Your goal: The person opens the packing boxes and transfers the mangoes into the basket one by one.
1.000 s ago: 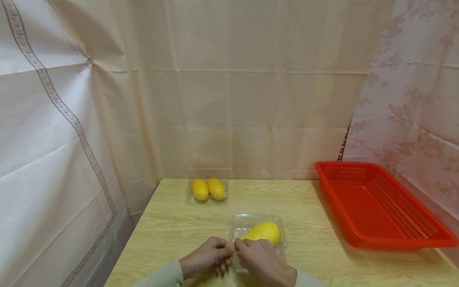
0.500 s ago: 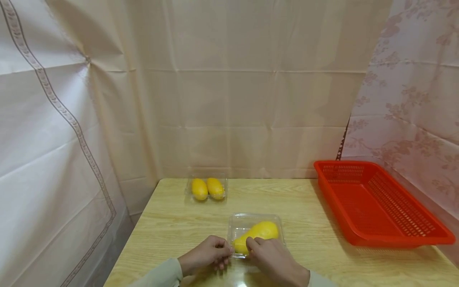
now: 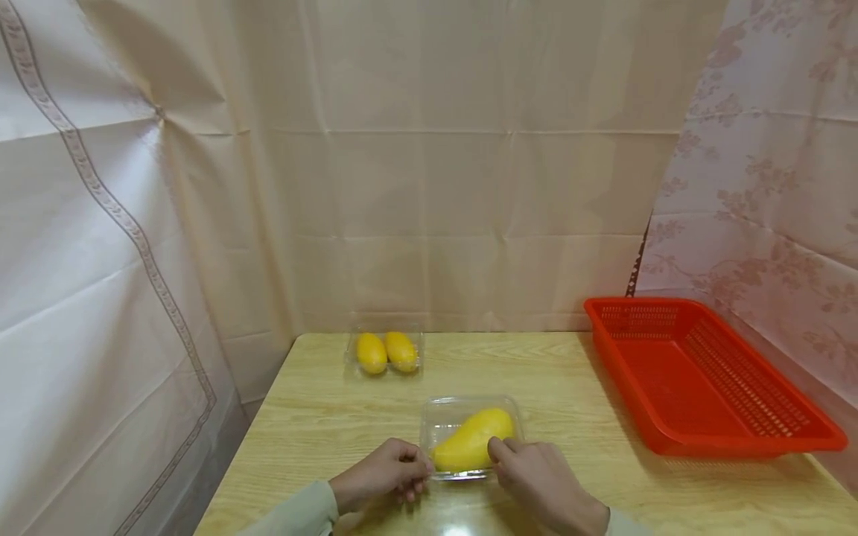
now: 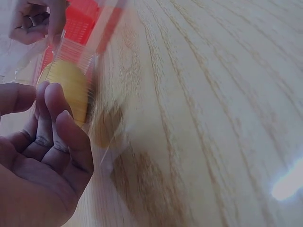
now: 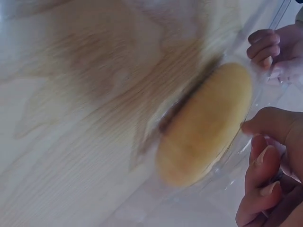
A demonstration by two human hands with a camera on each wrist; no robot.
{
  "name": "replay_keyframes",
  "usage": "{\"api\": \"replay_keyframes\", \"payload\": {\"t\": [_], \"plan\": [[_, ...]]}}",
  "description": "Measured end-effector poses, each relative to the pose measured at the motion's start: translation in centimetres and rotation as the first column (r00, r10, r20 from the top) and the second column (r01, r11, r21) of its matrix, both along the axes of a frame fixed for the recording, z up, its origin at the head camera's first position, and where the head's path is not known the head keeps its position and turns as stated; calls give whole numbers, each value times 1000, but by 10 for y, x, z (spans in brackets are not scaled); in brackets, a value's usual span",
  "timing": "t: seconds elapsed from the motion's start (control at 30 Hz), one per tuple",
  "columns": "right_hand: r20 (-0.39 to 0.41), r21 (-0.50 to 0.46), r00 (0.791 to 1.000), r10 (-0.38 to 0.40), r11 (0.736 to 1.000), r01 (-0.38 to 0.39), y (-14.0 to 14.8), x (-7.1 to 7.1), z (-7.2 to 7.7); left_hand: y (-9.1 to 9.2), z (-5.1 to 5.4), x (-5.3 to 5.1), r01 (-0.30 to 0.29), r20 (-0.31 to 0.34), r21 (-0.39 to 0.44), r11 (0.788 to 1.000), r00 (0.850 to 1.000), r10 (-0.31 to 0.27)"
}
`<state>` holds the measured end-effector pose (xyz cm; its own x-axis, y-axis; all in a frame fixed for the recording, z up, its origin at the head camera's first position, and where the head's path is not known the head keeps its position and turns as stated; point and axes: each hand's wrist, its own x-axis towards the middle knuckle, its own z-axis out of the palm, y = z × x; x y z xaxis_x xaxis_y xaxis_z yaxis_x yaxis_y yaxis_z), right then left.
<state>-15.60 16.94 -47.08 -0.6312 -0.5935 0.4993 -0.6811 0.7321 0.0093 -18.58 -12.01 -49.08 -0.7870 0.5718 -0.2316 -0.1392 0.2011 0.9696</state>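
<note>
Observed change: the right hand (image 3: 543, 476) has moved along the near edge of the clear container (image 3: 442, 420) towards its right corner, having been nearer the left corner in the preceding head views. The left hand (image 3: 390, 470) keeps its place at the near left corner. With the right hand aside, the large yellow fruit (image 3: 474, 441) is exposed over nearly its whole length.

Condition of hands: both are clamped on the clear container. The left thumb and fingertips meet on its edge; the right thumb and forefinger pinch the rim, the remaining fingers curled. The left wrist view agrees on both hands.

Position: the clear container rests on the wooden table (image 3: 322, 424), at the lower centre of the frame. The large yellow fruit lies inside it, aslant, with its broad end to the upper right.

Assessment: the shift is consistent with pressing the near edge together from left to right, and that pass appears close to its end. Whether the rim is fully sealed cannot be told.

Surroundings: a second clear container (image 3: 351, 353) with a pair of orange-yellow fruits (image 3: 372, 353) stands above and left of centre; a red basket (image 3: 657, 365) occupies the right of the frame.
</note>
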Motion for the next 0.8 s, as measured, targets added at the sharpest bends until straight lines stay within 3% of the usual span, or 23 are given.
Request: {"api": "replay_keyframes", "payload": {"t": [0.17, 0.27, 0.43, 0.57, 0.63, 0.8], "plan": [[-228, -82, 974, 6, 996, -26, 11, -6, -8, -1, 2, 0, 15, 2, 15, 1000, 1000, -15], [-263, -114, 965, 9, 993, -41, 15, -8, -10, -1, 1, 0, 21, -1, 18, 1000, 1000, -21], [-225, -132, 974, 39, 989, -70, 17, -8, -12, 0, 0, 0, 18, -7, 4, 1000, 1000, -18], [-128, -168, 990, 61, 982, -83, 18, -9, -7, -1, 0, 0, 17, -12, 8, 1000, 1000, -17], [-44, -188, 997, 69, 979, -76, 18, -8, -3, -1, 0, 1, 21, -15, 17, 1000, 1000, -21], [59, -234, 997, 49, 972, -34, 19, -12, 11, -2, 1, 1, 26, -14, 21, 999, 1000, -26]]}}
